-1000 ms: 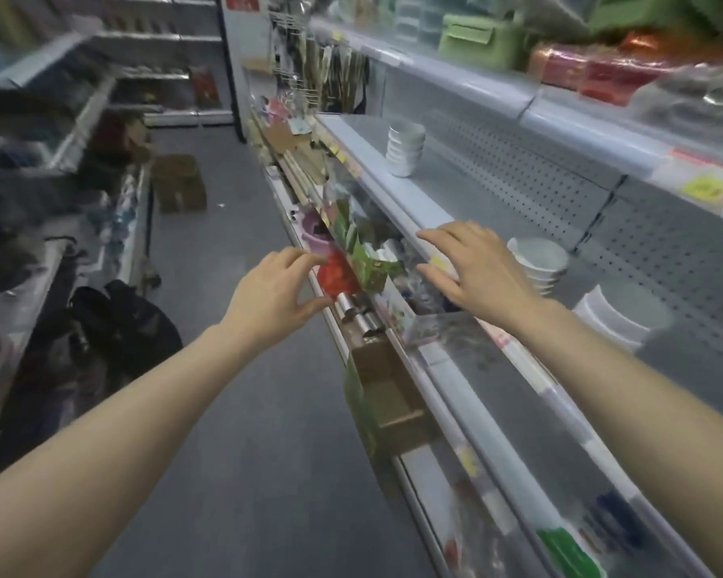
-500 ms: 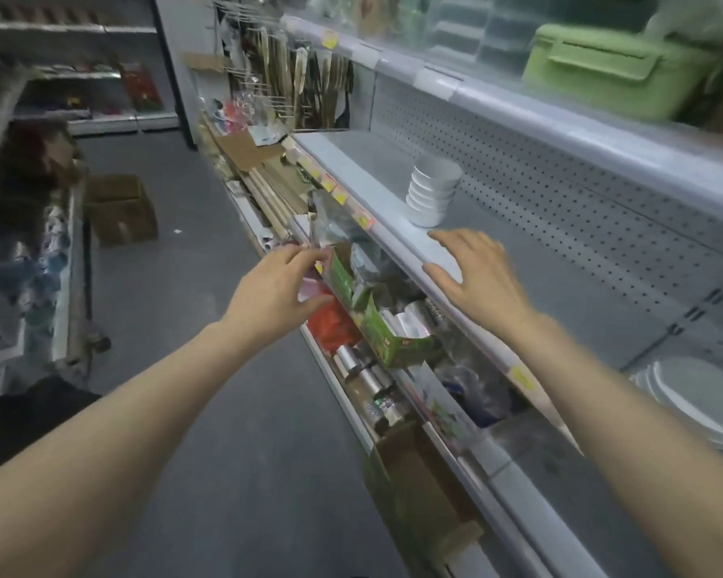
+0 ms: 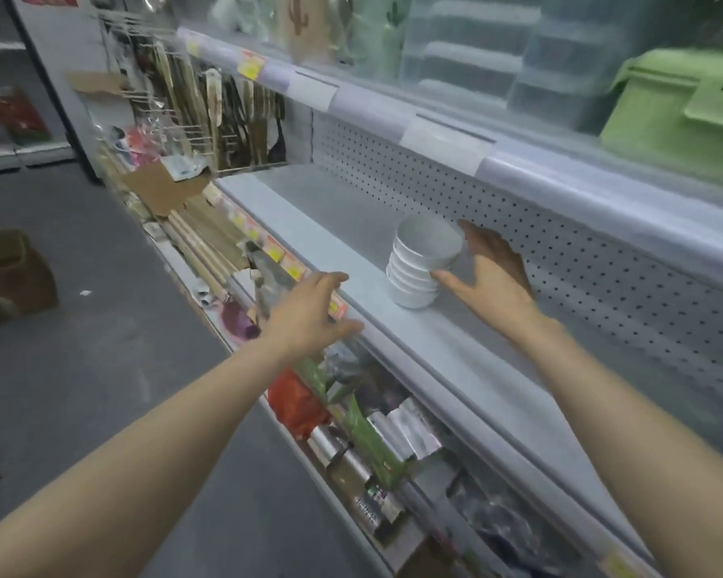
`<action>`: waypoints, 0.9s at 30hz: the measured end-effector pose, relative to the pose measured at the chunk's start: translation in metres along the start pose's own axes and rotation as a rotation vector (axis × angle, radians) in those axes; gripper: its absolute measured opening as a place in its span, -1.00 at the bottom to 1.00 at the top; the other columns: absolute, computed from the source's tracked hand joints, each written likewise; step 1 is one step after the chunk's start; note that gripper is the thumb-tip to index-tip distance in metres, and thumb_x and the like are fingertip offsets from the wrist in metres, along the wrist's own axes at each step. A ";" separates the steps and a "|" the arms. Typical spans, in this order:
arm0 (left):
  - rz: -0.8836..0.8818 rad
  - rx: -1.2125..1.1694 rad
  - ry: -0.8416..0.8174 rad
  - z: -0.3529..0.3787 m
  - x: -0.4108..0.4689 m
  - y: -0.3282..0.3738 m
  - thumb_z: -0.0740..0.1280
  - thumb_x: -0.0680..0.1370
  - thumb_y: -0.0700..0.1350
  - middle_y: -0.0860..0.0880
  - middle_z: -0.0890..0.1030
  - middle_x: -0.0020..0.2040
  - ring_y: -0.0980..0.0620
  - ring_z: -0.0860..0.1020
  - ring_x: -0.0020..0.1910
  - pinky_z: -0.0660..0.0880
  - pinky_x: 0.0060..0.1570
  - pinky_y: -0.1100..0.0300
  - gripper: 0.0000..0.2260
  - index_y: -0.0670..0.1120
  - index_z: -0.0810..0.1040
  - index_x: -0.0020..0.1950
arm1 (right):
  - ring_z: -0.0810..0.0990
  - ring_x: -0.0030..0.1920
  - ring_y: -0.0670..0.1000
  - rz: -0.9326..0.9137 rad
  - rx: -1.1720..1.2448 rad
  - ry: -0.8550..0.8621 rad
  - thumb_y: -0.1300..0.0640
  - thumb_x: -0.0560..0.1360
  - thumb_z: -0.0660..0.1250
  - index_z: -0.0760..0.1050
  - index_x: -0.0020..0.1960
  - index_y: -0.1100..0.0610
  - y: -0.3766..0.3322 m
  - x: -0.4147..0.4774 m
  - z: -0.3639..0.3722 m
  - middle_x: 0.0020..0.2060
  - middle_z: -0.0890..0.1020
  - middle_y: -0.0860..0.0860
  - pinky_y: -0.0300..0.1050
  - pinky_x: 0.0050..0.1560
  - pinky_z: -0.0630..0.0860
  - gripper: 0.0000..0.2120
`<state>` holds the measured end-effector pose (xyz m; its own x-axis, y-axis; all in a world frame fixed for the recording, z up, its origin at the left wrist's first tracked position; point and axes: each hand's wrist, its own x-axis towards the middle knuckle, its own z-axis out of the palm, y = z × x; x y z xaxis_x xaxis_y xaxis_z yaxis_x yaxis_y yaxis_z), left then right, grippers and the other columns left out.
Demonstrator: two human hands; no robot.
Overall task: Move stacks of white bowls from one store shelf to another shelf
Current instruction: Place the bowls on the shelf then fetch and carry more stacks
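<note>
A stack of several white bowls (image 3: 420, 260) stands on the grey middle shelf (image 3: 468, 360) in front of the pegboard back wall. My right hand (image 3: 491, 277) is over the shelf at the stack's right side, fingers spread, thumb touching the lower bowls and fingertips beside the top rim. My left hand (image 3: 309, 314) hovers open at the shelf's front edge, left of the stack and apart from it.
The upper shelf (image 3: 518, 160) carries green and clear plastic boxes (image 3: 681, 106). The lower shelf (image 3: 372, 444) is packed with foil rolls and packets. Hanging utensils (image 3: 226, 114) are at the far end. A cardboard box (image 3: 9, 277) sits on the aisle floor at left.
I have walked along the aisle toward the far bowl stack. My right hand went from the shelf edge over the shelf to the stack's side. My left hand moved up to the shelf edge.
</note>
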<state>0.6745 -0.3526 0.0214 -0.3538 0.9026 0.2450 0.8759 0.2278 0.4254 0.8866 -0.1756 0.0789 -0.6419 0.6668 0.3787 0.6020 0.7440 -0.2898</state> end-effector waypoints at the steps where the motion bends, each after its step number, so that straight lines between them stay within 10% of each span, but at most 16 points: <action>1: -0.001 -0.035 -0.016 0.004 0.019 -0.004 0.45 0.45 0.25 -0.07 0.44 0.41 -0.04 0.43 0.36 0.38 0.32 0.05 -0.24 -0.07 0.29 0.52 | 0.35 0.40 0.12 0.071 0.033 -0.029 -0.33 0.45 0.30 0.11 0.53 -0.05 0.004 0.014 0.003 0.46 0.32 0.03 0.12 0.38 0.31 -0.21; 7: -0.004 -0.232 -0.222 0.041 0.104 -0.029 0.54 0.36 0.23 -0.07 0.33 0.51 -0.02 0.34 0.46 0.34 0.40 0.08 -0.04 -0.10 0.16 0.58 | 0.44 0.21 -0.06 0.219 0.276 -0.176 -0.41 0.28 0.45 0.20 0.43 -0.03 0.013 0.057 0.022 0.24 0.41 -0.13 -0.07 0.10 0.43 -0.11; 15: 0.161 -0.517 -0.496 0.093 0.186 -0.047 0.62 0.18 0.27 0.05 0.44 0.40 0.05 0.46 0.35 0.47 0.30 0.02 0.04 0.00 0.20 0.51 | 0.49 0.27 -0.18 0.349 0.394 -0.200 -0.29 0.20 0.60 0.29 0.41 -0.10 0.005 0.077 0.044 0.30 0.49 -0.19 -0.03 0.29 0.46 -0.10; 19: 0.281 -0.665 -0.538 0.107 0.209 -0.044 0.70 0.21 -0.01 0.13 0.56 0.25 0.24 0.56 0.18 0.54 0.17 0.18 -0.18 0.08 0.40 0.38 | 0.39 0.34 -0.20 0.484 0.376 -0.154 -0.32 0.16 0.60 0.20 0.48 -0.10 -0.007 0.081 0.053 0.38 0.38 -0.21 -0.10 0.37 0.36 0.03; 27: 0.410 -0.740 -0.578 0.112 0.226 -0.040 0.66 0.27 -0.17 0.25 0.53 0.02 0.52 0.50 -0.09 0.38 -0.14 0.61 -0.40 0.13 0.42 0.15 | 0.50 0.12 -0.26 0.659 0.403 -0.002 -0.05 0.22 0.66 0.37 0.21 -0.10 -0.025 0.084 0.058 0.14 0.51 -0.21 -0.32 0.09 0.42 -0.32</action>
<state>0.5965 -0.1170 -0.0381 0.3109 0.9430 0.1185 0.4026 -0.2436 0.8824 0.7901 -0.1360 0.0673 -0.2122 0.9771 0.0151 0.6412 0.1509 -0.7524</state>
